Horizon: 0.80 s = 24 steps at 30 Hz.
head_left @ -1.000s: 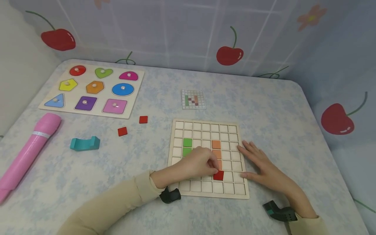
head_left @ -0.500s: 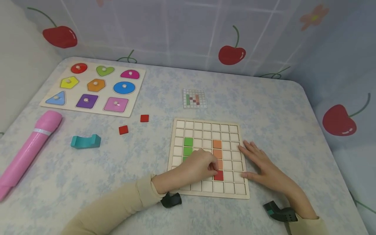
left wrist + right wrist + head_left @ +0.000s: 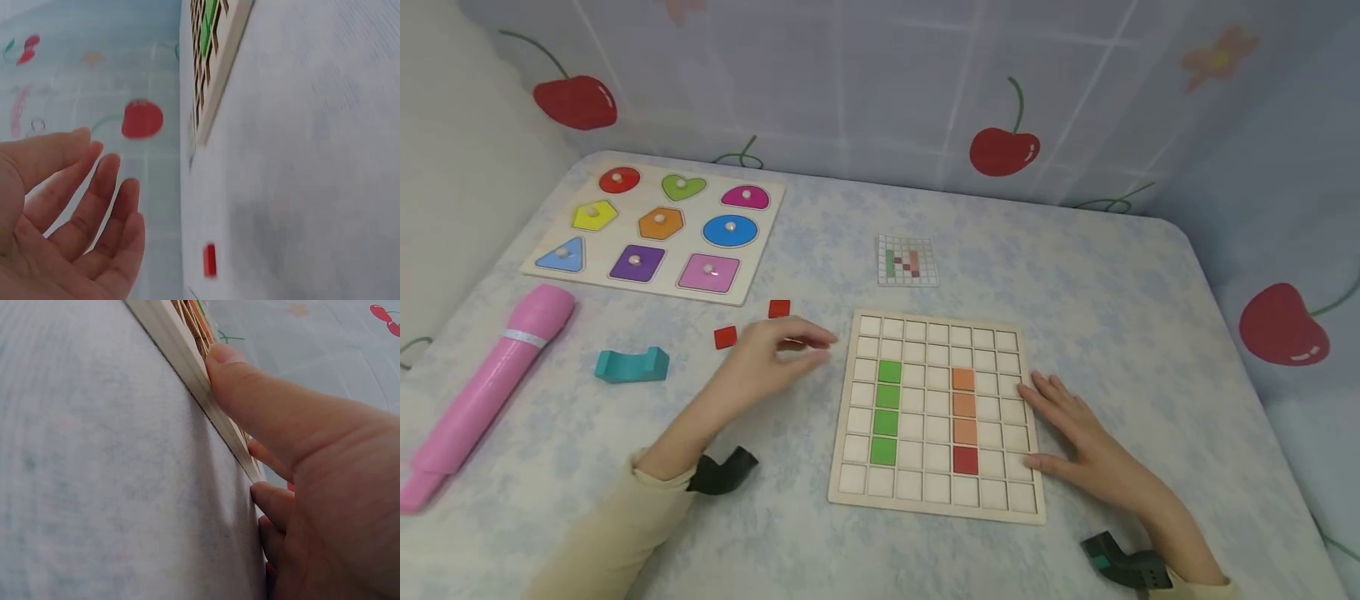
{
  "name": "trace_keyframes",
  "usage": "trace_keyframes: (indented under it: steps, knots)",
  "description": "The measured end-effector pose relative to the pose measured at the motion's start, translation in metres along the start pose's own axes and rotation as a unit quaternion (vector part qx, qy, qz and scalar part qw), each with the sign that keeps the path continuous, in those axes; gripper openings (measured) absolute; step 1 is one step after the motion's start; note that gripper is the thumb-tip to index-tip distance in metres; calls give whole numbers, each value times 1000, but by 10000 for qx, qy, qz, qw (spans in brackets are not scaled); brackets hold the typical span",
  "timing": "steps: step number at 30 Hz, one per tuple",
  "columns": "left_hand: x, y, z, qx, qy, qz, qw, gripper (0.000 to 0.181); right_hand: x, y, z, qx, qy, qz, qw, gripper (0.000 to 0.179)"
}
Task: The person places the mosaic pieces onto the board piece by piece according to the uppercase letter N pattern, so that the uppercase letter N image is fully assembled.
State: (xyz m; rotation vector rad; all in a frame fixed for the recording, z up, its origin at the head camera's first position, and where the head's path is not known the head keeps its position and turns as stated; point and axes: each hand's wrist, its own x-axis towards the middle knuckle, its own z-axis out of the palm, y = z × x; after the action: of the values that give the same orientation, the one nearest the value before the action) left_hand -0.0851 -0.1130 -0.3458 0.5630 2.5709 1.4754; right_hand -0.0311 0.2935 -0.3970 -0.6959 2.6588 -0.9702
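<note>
My left hand (image 3: 760, 360) hovers left of the wooden grid board (image 3: 842, 467), fingers loosely bent and holding nothing. In the left wrist view its thumb and fingers (image 3: 129, 194) are apart. Beside it lie two loose red square tiles, one nearer (image 3: 726, 337) and one farther (image 3: 779, 308). A column of several green tiles (image 3: 887, 396) sits in the grid. To their right, three orange tiles (image 3: 964, 405) stand above a red tile (image 3: 966, 460). My right hand (image 3: 1088, 446) rests at the board's right edge, its thumb (image 3: 244, 381) touching the rim.
A small patterned grid card (image 3: 907, 261) lies behind the board. At the back left is a shape puzzle (image 3: 692, 237) with knobbed pieces. A teal notched block (image 3: 632, 365) and a pink microphone-shaped toy (image 3: 493, 396) lie on the left.
My left hand has let go of the red tile in the grid's orange column and moved left, off the board towards the loose red tiles. My right hand keeps its place at the edge.
</note>
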Motion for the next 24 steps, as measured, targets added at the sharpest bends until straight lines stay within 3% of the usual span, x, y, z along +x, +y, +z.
trace_keyframes:
  steps: [3, 7, 14, 21, 24]
  knots:
    - [-16, -24, -24, 318, 797, -757, 9934, 25, -2, 0, 0, 43, -9, -8, 10000, 82]
    - [-31, -44, -37, 701, 1128, -1369, 9816, 36, -4, -1, 1, 102, -13, -30, 9999, 82]
    - [-34, -55, -39, 1176, 1324, -1337, 9751, 40, -3, -2, 1, 146, -2, -18, 9999, 82]
    - [-30, -65, -34, 1042, 1528, -829, 9793, 39, -2, 0, 0, 175, 12, -43, 9998, 82]
    - [-30, -66, -32, 990, 1553, -816, 9795, 38, -1, 0, 0, 191, 12, -56, 9998, 82]
